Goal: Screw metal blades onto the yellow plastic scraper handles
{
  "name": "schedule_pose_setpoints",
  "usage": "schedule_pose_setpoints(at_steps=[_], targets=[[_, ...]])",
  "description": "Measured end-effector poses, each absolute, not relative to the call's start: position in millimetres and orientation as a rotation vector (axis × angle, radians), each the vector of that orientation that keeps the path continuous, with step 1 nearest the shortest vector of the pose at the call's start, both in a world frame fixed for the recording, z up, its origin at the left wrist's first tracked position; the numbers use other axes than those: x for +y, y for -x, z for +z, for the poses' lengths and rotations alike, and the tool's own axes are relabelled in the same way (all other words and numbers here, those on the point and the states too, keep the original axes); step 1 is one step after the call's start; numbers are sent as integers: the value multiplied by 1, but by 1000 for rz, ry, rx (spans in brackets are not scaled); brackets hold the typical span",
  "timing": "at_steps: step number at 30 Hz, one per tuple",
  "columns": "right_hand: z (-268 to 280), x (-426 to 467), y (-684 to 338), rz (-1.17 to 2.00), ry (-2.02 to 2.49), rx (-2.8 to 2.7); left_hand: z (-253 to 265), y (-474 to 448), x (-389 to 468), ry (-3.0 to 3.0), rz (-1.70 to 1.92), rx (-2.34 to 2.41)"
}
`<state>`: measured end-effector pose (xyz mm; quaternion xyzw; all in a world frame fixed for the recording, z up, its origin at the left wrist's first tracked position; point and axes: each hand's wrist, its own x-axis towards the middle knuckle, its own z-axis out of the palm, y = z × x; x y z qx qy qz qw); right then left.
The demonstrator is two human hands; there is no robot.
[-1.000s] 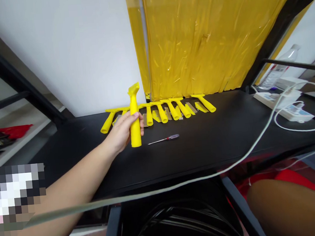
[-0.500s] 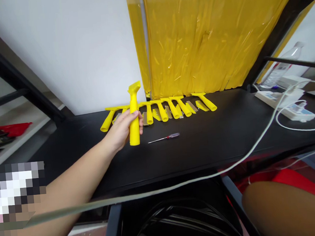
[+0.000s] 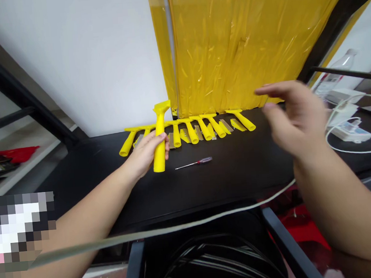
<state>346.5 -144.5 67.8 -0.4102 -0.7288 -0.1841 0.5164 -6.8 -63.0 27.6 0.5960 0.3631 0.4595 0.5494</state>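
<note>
Right hand (image 3: 292, 119) is up in the air over the black table (image 3: 240, 173), fingers loosely spread and holding nothing. Left hand (image 3: 144, 153) is wrapped around a yellow scraper handle (image 3: 159, 141), standing it upright on the table just left of a small screwdriver (image 3: 194, 163). Further back, a row of yellow scrapers (image 3: 197, 129) lies in front of the yellow plastic curtain (image 3: 245, 43).

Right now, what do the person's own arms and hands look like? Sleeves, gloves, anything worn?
Both are bare. The left hand and its forearm show no glove, sleeve, watch or ring. The right hand is likewise ungloved, its forearm uncovered as far as the frame shows. The right hand is slightly motion-blurred, so small details such as rings cannot be ruled out there.
</note>
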Motion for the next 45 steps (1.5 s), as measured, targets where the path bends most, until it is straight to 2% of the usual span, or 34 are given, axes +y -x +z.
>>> schedule_pose_setpoints(at_steps=[1,6,10,23,45], targets=[[67,-129,-353,-471,1009,-1714,27,7,-62,-1411,1081,863],[41,-31,-411,-560,1412,-2373,23,7,-60,-1440,1044,873],[9,6,-437,-552,1632,-2552,22,9,-59,-1456,1037,882],[-6,16,-423,-552,1834,-2564,21,9,-59,-1477,1011,892],[-12,-13,-415,-575,1746,-2548,21,9,-60,-1519,997,905]])
